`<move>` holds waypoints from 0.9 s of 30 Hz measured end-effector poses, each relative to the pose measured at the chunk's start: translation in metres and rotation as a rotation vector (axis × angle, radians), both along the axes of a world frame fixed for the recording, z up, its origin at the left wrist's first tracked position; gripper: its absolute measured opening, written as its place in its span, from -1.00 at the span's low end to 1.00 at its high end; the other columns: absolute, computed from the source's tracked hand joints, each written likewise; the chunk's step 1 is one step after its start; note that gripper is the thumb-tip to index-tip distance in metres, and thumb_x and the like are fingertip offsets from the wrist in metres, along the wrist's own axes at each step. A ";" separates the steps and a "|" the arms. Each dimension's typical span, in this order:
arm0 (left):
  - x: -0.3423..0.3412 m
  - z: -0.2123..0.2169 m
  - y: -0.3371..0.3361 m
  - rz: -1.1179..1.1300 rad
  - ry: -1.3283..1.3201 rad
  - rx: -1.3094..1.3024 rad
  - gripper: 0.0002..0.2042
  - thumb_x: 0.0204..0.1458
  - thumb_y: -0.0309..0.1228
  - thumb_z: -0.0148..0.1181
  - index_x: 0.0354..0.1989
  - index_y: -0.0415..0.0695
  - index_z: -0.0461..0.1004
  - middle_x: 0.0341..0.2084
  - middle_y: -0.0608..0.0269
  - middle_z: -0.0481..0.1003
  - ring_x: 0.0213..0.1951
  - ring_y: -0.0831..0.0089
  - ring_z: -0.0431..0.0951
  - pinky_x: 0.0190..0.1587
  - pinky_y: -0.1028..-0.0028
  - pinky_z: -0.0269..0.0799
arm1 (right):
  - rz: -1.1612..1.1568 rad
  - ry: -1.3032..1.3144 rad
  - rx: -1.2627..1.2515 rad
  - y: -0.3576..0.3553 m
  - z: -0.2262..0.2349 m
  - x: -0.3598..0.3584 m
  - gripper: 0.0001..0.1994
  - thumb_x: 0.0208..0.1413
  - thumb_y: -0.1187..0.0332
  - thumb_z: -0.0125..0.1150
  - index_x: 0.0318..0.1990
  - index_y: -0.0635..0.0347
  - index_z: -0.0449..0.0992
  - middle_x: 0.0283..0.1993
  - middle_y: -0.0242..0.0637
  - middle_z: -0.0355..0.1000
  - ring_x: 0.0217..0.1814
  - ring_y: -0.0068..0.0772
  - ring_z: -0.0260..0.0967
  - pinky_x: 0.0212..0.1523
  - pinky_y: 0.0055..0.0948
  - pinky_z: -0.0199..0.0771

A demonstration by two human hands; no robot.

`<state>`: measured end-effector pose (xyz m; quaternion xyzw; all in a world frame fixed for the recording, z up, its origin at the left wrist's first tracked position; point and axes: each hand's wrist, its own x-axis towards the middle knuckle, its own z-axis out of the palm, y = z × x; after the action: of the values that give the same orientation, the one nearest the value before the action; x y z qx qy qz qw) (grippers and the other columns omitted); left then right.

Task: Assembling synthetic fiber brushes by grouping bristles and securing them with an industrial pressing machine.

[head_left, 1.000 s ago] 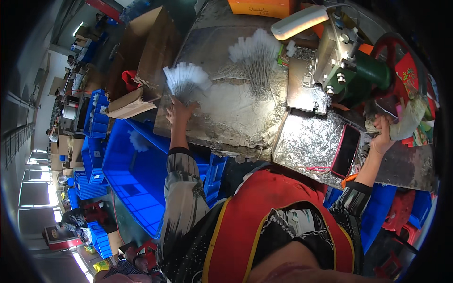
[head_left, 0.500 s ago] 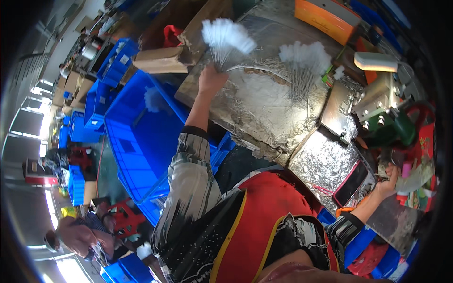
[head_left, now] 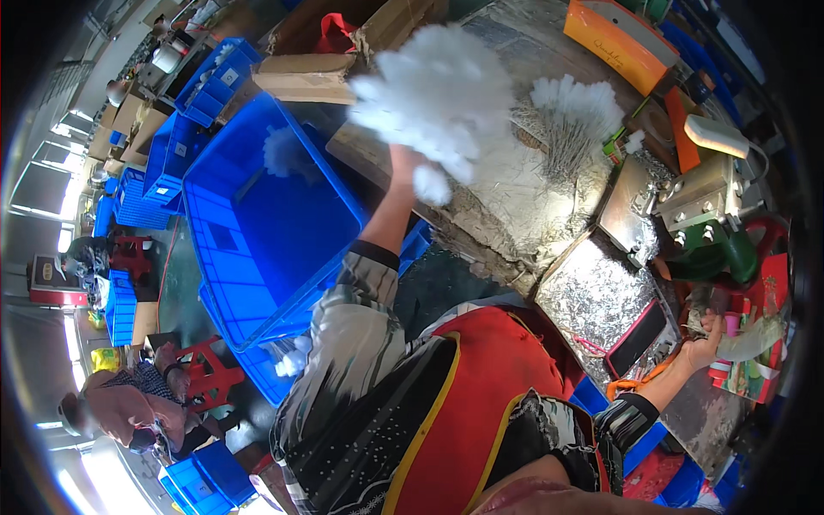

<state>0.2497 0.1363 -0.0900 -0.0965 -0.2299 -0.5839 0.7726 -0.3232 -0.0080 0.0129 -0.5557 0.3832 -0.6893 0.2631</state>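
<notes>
My left hand [head_left: 406,161] is raised at the far edge of the workbench, closed round a bundle of white-tufted wire brushes [head_left: 442,90]. The white heads fan toward me and cover most of the fingers; one tuft hangs below the rest. Another bunch of these brushes [head_left: 571,120] lies on the bench, thin metal stems pointing my way. At the right, my right hand [head_left: 704,343] is closed on a greyish, wrapped-looking piece beside a metal machine [head_left: 699,193]; its exact kind is unclear. A phone in a pink case [head_left: 635,339] lies near that hand.
A large blue bin [head_left: 219,215] stands left of the bench, a white tuft inside. Cardboard boxes [head_left: 305,77] adjoin the bench's far-left corner. An orange box [head_left: 618,43] sits at the back. Another person [head_left: 129,403] sits at lower left by blue crates [head_left: 206,476].
The brush bundle in my left hand has tipped toward me, its heads now facing the camera and spread wide. My view has shifted slightly. My right hand stays by the machine.
</notes>
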 end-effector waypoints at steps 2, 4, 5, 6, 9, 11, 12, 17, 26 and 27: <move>0.018 0.019 0.013 -0.427 0.485 -0.059 -0.82 -0.02 -0.34 -0.08 -0.30 -0.13 0.35 -0.46 0.31 0.39 -0.40 0.43 0.40 -0.37 0.48 0.35 | 0.014 -0.035 0.055 -0.001 0.000 -0.008 -0.82 -0.08 0.57 -0.03 -0.67 0.27 0.22 -0.66 -0.28 0.17 -0.54 -0.43 0.18 -0.21 -0.34 0.36; 0.044 0.053 0.041 -1.276 1.453 -0.210 -0.87 -0.20 -0.52 0.15 -0.43 -0.09 0.39 -0.57 0.46 0.31 -0.50 0.62 0.31 -0.45 0.52 0.25 | 0.036 -0.010 0.048 -0.002 0.003 -0.009 -0.81 -0.08 0.57 -0.04 -0.68 0.27 0.20 -0.65 -0.27 0.17 -0.50 -0.40 0.20 -0.19 -0.34 0.35; 0.052 0.069 0.053 -1.273 1.456 -0.211 -0.87 -0.20 -0.52 0.15 -0.43 -0.09 0.39 -0.57 0.46 0.31 -0.50 0.62 0.31 -0.45 0.52 0.25 | 0.044 0.009 0.032 -0.006 0.001 -0.012 -0.81 -0.08 0.57 -0.04 -0.68 0.28 0.21 -0.65 -0.27 0.17 -0.50 -0.39 0.20 -0.19 -0.33 0.34; 0.055 0.088 0.063 -1.992 1.787 -0.690 -0.85 -0.23 -0.57 0.15 -0.44 -0.10 0.38 -0.58 0.46 0.32 -0.53 0.61 0.31 -0.48 0.55 0.25 | 0.042 0.026 0.020 -0.009 -0.004 -0.019 -0.82 -0.08 0.58 -0.05 -0.67 0.29 0.21 -0.64 -0.27 0.17 -0.49 -0.38 0.20 -0.18 -0.33 0.34; 0.086 0.108 0.106 -3.301 1.706 -2.260 -0.80 -0.29 -0.68 0.14 -0.45 -0.14 0.37 -0.60 0.44 0.33 -0.58 0.61 0.32 -0.54 0.61 0.23 | -0.014 0.124 -0.015 -0.008 -0.007 -0.027 -0.83 -0.07 0.58 -0.07 -0.66 0.30 0.21 -0.61 -0.27 0.19 -0.39 -0.34 0.25 -0.14 -0.34 0.31; 0.125 0.082 0.144 -3.204 1.394 -2.385 -0.82 -0.29 -0.68 0.12 -0.48 -0.16 0.35 -0.63 0.39 0.33 -0.61 0.59 0.32 -0.59 0.59 0.21 | -0.081 0.512 -0.252 -0.006 -0.010 -0.030 -0.85 -0.05 0.55 -0.04 -0.61 0.32 0.23 -0.56 -0.26 0.21 -0.30 -0.29 0.28 -0.09 -0.36 0.28; 0.145 0.066 0.165 -3.183 1.148 -2.434 -0.83 -0.29 -0.68 0.11 -0.49 -0.17 0.34 -0.66 0.37 0.32 -0.65 0.57 0.31 -0.64 0.57 0.19 | -0.083 0.511 -0.250 -0.014 -0.015 -0.043 -0.85 -0.05 0.55 -0.04 -0.61 0.32 0.23 -0.56 -0.26 0.21 -0.30 -0.29 0.28 -0.09 -0.36 0.28; 0.238 -0.040 0.276 -2.501 0.341 -3.165 -0.83 -0.36 -0.65 0.12 -0.51 -0.25 0.34 -0.68 0.28 0.34 -0.71 0.48 0.33 -0.71 0.49 0.19 | 0.038 0.043 0.153 -0.054 -0.038 -0.117 -0.90 -0.04 0.55 -0.07 -0.38 0.39 0.37 -0.51 -0.28 0.23 -0.28 -0.31 0.29 -0.10 -0.37 0.29; 0.295 -0.170 0.321 -2.273 0.754 -3.274 -0.83 -0.32 -0.55 0.13 -0.50 -0.32 0.33 -0.62 0.19 0.37 -0.63 0.40 0.32 -0.59 0.33 0.23 | -0.189 -0.218 0.459 -0.037 -0.017 -0.138 -0.74 -0.02 0.46 -0.09 -0.15 0.33 0.40 -0.30 -0.19 0.38 -0.24 -0.34 0.34 -0.22 -0.44 0.36; 0.314 -0.194 0.347 -1.760 1.743 -2.870 -0.77 -0.30 -0.44 0.14 -0.42 -0.28 0.36 -0.54 0.12 0.38 -0.50 0.28 0.35 -0.47 0.24 0.26 | -0.195 -0.298 0.455 -0.041 -0.022 -0.147 -0.73 0.01 0.39 -0.07 -0.14 0.31 0.40 -0.27 -0.17 0.40 -0.26 -0.32 0.35 -0.24 -0.41 0.38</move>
<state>0.5636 0.4830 -0.2835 0.8792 -0.0336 -0.0533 0.4723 -0.4706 -0.0487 -0.0090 -0.3354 0.5367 -0.6819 0.3667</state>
